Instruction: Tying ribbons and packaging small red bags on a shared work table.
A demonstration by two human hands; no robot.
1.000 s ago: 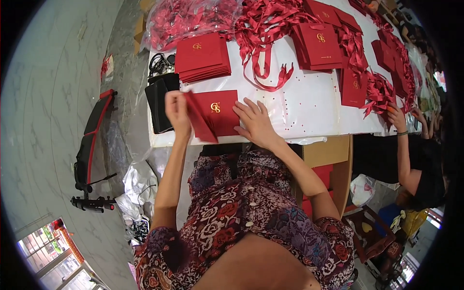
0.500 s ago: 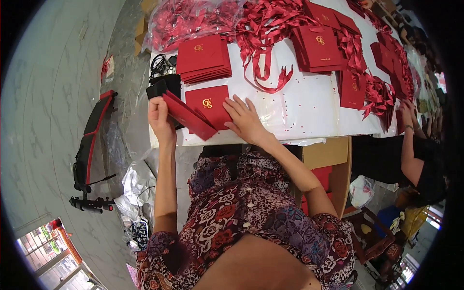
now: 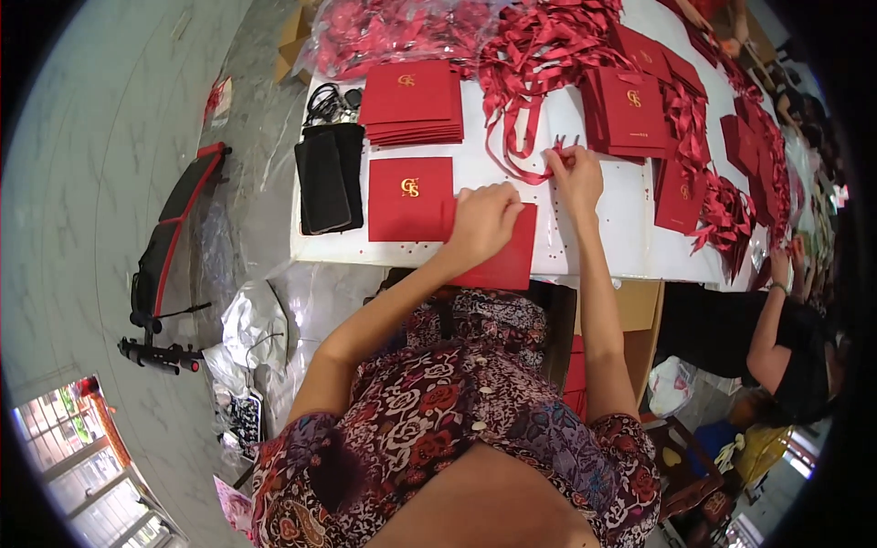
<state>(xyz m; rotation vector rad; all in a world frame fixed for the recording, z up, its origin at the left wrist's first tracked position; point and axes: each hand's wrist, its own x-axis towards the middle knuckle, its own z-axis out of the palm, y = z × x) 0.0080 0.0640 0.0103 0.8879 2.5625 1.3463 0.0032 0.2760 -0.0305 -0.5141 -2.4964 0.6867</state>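
Observation:
My left hand [image 3: 484, 222] is curled over a flat red paper bag [image 3: 505, 260] at the table's front edge, fingers bent at its upper part. Between the thumb and fingers of my right hand [image 3: 577, 178], the end of a red ribbon handle [image 3: 530, 173] is pinched; its dark tips poke up beyond the fingers. To the left of my left hand lies another red bag [image 3: 410, 215] with a gold emblem. Behind it sits a stack of similar red bags [image 3: 411, 100].
A black phone [image 3: 322, 183] lies on a dark pouch at the table's left, with keys and a cable [image 3: 326, 105] behind. Heaped red ribbons [image 3: 548, 46] and more red bags [image 3: 630, 114] cover the far side. A co-worker's arm [image 3: 772, 310] shows at the right.
My left hand has moved right, bringing the red bag down flat by the front edge. My right hand has left the other bag and taken hold of a ribbon end.

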